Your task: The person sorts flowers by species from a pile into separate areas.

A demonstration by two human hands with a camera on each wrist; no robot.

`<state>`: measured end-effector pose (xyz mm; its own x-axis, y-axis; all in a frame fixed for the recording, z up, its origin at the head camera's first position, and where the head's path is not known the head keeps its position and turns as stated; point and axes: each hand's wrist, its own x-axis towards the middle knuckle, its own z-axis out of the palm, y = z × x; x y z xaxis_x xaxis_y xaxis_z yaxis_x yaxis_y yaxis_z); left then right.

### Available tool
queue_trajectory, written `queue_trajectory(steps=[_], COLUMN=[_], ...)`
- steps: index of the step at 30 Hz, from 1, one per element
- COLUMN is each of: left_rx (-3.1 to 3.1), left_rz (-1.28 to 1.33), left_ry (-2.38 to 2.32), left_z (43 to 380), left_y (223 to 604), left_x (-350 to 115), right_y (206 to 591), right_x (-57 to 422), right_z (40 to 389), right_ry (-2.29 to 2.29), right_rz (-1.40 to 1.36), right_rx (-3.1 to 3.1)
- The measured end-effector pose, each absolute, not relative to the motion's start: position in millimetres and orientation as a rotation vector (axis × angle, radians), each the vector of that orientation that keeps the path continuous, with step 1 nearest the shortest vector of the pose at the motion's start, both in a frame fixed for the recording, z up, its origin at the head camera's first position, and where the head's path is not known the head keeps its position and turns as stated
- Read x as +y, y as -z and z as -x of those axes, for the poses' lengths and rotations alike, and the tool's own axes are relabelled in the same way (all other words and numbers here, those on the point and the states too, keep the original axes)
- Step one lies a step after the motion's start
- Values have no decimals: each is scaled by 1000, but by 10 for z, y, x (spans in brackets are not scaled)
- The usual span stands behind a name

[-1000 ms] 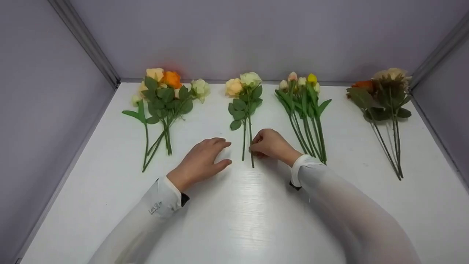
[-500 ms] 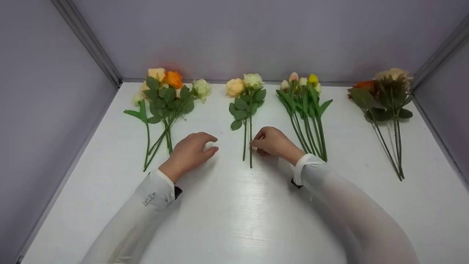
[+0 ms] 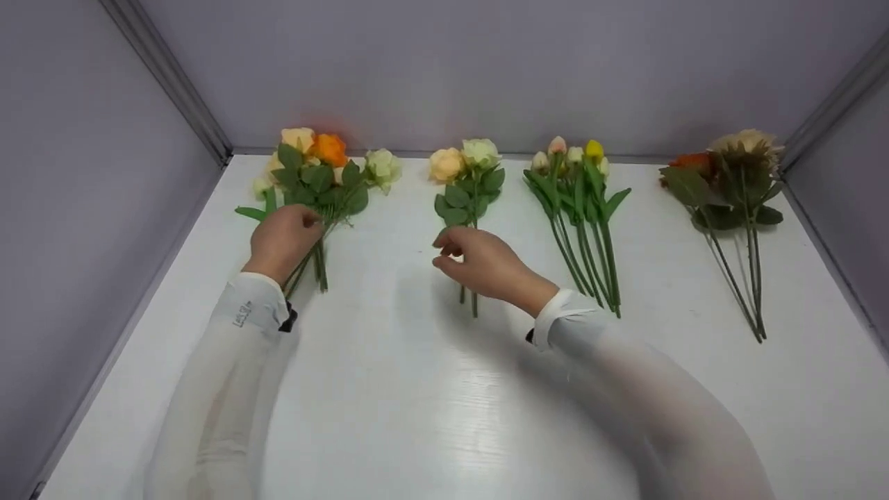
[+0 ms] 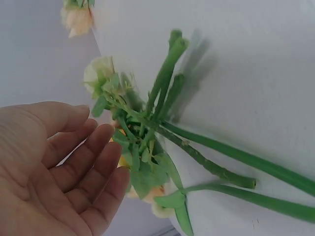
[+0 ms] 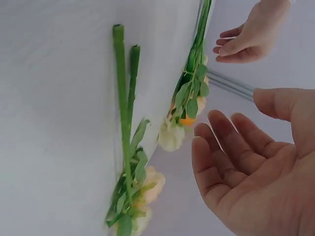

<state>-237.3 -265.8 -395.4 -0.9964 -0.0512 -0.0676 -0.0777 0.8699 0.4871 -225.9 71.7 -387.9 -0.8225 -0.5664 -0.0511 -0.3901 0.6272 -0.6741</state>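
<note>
My left hand (image 3: 285, 239) hovers over the stems of the left bunch of roses, its fingers bent loosely and holding nothing. That bunch has an orange rose (image 3: 329, 150), peach ones and a pale green rose (image 3: 382, 169). In the left wrist view its crossed stems (image 4: 206, 162) lie just beyond my fingertips. Over the middle pair, a peach rose (image 3: 446, 165) and a whitish-green rose (image 3: 480, 153), is my right hand (image 3: 486, 260), thumb and fingers apart. The right wrist view shows that pair's stems (image 5: 120, 73) lying on the table away from my relaxed fingers.
Several tulips (image 3: 575, 201) lie right of the middle roses. Farther right is a bunch with a large beige flower (image 3: 743, 142) and a rust-orange bloom (image 3: 691, 164). Grey panels (image 3: 444, 76) enclose the back and sides of the white table (image 3: 389, 403).
My left hand has moved left and away from me, onto the left bunch. The right hand has let go of the whitish-green rose's stem, lifted and shifted left.
</note>
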Motion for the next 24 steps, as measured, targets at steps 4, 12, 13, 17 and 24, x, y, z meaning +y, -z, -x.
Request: queue_trajectory(steps=[4, 12, 13, 17, 24], left_rx=[2977, 2962, 2959, 2972, 2965], left_rz=[155, 215, 220, 240, 260], left_ry=[-776, -635, -619, -572, -602], left_z=[2455, 2619, 2632, 2675, 2702], left_y=[3994, 4154, 4164, 4183, 4185], left_x=[-2702, -2666, -2655, -2615, -2602], right_y=[3924, 4056, 4074, 4147, 4190], right_x=[468, 177, 164, 151, 194], right_z=[2147, 1894, 1876, 1842, 1851], right_ry=[777, 468, 447, 414, 440], right_rz=[1010, 1239, 1248, 1274, 1294], right_rx=[2591, 2596, 2597, 2603, 2610])
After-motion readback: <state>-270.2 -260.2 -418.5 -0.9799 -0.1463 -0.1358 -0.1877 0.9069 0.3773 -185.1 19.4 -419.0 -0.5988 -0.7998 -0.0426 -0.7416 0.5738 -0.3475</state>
